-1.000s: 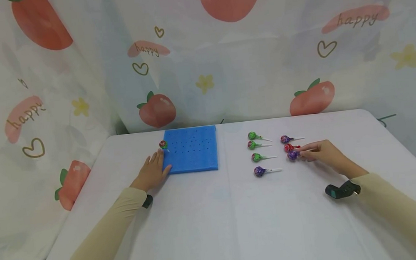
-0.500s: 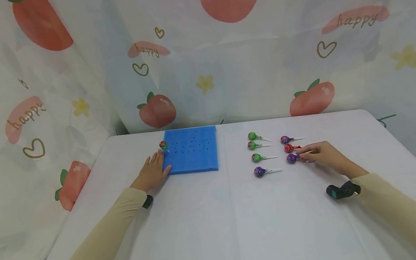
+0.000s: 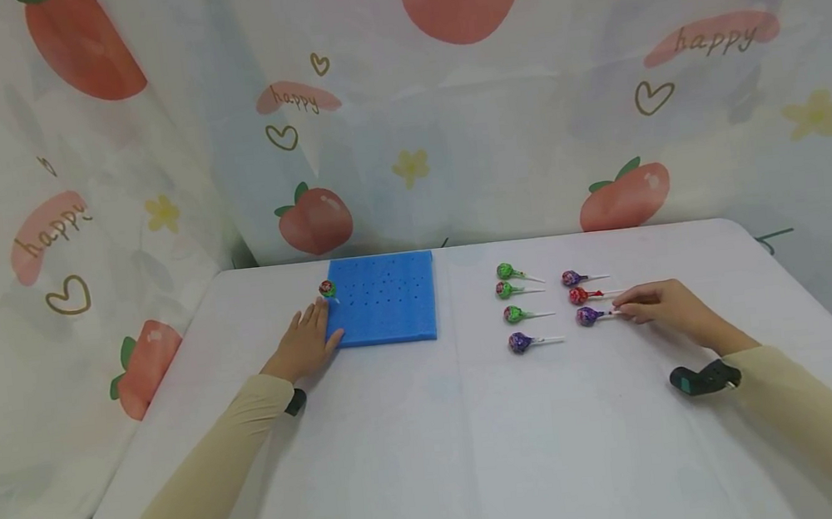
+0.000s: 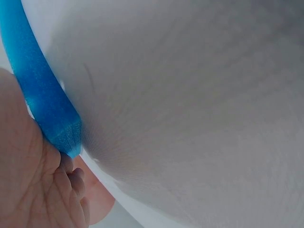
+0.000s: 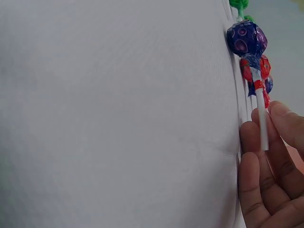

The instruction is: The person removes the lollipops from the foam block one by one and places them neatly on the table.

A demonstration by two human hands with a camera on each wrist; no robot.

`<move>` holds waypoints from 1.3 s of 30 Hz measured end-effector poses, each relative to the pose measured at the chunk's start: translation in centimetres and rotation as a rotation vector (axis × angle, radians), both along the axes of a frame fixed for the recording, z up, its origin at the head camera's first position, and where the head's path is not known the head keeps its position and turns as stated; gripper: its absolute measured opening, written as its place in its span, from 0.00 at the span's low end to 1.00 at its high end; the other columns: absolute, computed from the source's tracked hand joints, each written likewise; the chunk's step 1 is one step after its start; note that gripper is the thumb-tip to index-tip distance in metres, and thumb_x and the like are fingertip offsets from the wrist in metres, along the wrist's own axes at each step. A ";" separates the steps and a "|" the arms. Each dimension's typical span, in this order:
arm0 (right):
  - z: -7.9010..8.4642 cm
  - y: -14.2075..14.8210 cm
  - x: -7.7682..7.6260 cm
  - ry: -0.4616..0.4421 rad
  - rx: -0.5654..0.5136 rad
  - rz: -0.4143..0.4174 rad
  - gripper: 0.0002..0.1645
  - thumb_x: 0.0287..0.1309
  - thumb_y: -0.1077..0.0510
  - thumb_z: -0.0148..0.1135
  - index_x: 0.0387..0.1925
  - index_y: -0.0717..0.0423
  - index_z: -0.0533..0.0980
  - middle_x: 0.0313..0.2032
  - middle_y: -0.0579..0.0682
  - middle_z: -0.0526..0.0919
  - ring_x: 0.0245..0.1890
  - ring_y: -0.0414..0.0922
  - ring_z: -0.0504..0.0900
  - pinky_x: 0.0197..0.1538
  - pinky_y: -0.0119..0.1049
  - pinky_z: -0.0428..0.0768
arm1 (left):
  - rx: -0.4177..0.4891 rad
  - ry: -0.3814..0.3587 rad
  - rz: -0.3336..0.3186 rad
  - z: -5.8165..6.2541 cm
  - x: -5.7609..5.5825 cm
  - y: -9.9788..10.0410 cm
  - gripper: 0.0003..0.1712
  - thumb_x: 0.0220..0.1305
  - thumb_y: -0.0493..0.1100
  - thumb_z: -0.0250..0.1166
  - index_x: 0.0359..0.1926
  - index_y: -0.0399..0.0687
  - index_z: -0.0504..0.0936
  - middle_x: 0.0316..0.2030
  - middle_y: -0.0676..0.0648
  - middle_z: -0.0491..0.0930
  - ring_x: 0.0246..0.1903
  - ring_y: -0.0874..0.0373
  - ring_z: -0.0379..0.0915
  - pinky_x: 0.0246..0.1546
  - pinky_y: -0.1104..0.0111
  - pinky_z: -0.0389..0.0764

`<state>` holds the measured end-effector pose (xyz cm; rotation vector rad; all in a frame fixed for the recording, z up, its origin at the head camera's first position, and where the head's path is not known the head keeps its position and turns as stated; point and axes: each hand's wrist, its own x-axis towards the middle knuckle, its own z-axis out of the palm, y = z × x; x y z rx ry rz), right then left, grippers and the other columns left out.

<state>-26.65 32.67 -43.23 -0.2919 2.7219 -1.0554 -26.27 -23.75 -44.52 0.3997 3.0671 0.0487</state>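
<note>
My left hand [image 3: 302, 343] lies with its fingers extended along the left edge of a blue foam board [image 3: 392, 324] with rows of small holes. A red-and-green lollipop [image 3: 327, 288] stands at that edge, just beyond the fingertips. In the left wrist view, the palm [image 4: 28, 190] sits against the board's side [image 4: 42, 90]. My right hand [image 3: 661, 308] is at the stick end of a purple lollipop [image 3: 587, 316] on the table. In the right wrist view, the whole white stick [image 5: 262, 118] shows in front of the loosely bent fingers, the thumb beside it.
Beyond the purple lollipop lie a red lollipop [image 3: 580, 295] and another purple one [image 3: 572, 278]. Left of them, a column holds several green lollipops [image 3: 514, 314] and a purple lollipop [image 3: 520, 342] nearest me. A printed cloth hangs behind the white table [image 3: 435, 458].
The purple lollipop in my right fingers has come down onto the table below the red one. The right hand has then drawn back rightward along its stick. My left hand stays put.
</note>
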 end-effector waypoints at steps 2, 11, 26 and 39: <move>-0.1 0.3 0.0 -0.004 0.007 -0.008 0.27 0.61 0.46 0.59 0.52 0.63 0.76 0.50 0.63 0.81 0.35 0.26 0.77 0.39 0.22 0.78 | -0.002 -0.005 0.003 0.0 0.0 0.0 0.40 0.73 0.53 0.43 0.69 0.24 0.47 0.71 0.30 0.48 0.71 0.38 0.46 0.71 0.47 0.49; 0.2 1.2 0.0 -0.030 0.049 -0.040 0.32 0.60 0.42 0.58 0.55 0.62 0.75 0.52 0.65 0.78 0.41 0.40 0.79 0.39 0.21 0.77 | -0.002 -0.046 0.016 0.3 0.1 0.0 0.40 0.73 0.54 0.42 0.70 0.26 0.44 0.72 0.31 0.45 0.72 0.39 0.42 0.72 0.48 0.46; 2.7 1.3 -0.3 -0.026 0.074 0.046 0.31 0.61 0.44 0.58 0.58 0.61 0.72 0.54 0.64 0.77 0.48 0.42 0.80 0.45 0.33 0.81 | -0.013 -0.028 0.009 0.2 0.1 0.0 0.40 0.73 0.53 0.43 0.70 0.25 0.45 0.71 0.30 0.47 0.71 0.38 0.44 0.71 0.47 0.48; 7.3 -1.9 -1.7 0.042 0.094 0.192 0.27 0.61 0.50 0.60 0.57 0.63 0.72 0.52 0.63 0.80 0.50 0.52 0.81 0.52 0.49 0.80 | -0.006 -0.020 -0.001 0.2 0.1 -0.1 0.40 0.73 0.53 0.42 0.69 0.24 0.45 0.71 0.30 0.47 0.71 0.37 0.44 0.71 0.47 0.48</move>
